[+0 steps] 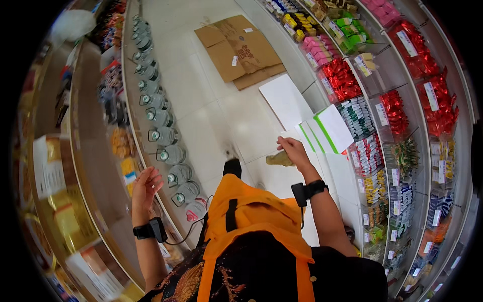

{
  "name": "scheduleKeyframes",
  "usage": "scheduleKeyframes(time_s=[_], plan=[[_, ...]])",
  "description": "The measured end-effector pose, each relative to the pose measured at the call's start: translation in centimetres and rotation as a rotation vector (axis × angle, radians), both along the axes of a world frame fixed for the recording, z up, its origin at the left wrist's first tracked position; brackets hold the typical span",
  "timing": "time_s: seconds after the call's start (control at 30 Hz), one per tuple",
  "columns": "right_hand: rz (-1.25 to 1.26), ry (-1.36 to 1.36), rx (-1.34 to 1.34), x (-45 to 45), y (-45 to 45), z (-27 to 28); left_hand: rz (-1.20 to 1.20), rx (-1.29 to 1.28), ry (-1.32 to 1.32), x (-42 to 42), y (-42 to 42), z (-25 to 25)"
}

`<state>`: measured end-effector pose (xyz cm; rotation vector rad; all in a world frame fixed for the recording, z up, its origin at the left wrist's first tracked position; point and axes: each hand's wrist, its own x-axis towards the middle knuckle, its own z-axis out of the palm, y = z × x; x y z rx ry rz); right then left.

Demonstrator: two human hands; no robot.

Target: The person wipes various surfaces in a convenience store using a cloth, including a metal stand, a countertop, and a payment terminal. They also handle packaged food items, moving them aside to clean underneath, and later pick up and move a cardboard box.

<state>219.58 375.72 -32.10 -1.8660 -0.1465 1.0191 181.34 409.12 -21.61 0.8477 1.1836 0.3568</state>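
My right hand [296, 151] hangs over the floor to the right of my body. A crumpled olive-brown cloth [280, 159] is pinched in it and droops toward the left. On the other side my left hand [146, 185] is raised with loosely curled, parted fingers and holds nothing. It hovers at the edge of the left shelf [113, 181], close to a row of large clear water bottles [172, 154] on the floor. Black devices are strapped to both wrists, and an orange apron [249, 215] covers my front.
A flattened cardboard box [241, 51] lies on the tiled floor [203, 94] ahead. Beyond my right hand are a white panel [288, 102] and a white-and-green box [334, 128]. Tiered bins of wrapped snacks [341, 81] line the right side. Packaged goods [62, 211] fill parts of the left shelving.
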Motion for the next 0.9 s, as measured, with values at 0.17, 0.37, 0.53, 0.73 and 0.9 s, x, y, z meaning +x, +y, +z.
scheduleKeyframes(time_s=[0.17, 0.37, 0.53, 0.73, 0.9], plan=[[-0.102, 0.130, 0.000, 6.6, 10.0, -3.3, -0.099, 0.007, -0.024, 12.1, 14.9, -3.3], [-0.125, 0.195, -0.073, 14.1, 19.5, -3.7, -0.337, -0.006, 0.007, 30.7, 27.9, -3.9], [-0.220, 0.306, -0.065, 20.9, 25.1, -8.3, -0.467, -0.040, 0.012, 43.9, 36.4, -7.8], [-0.266, 0.451, -0.189, 29.2, 32.5, -18.7, -0.490, -0.129, 0.131, 54.0, 44.1, -18.1], [-0.360, 0.427, -0.264, 33.0, 37.3, -29.7, -0.557, -0.258, 0.301, 59.5, 48.4, -33.8]])
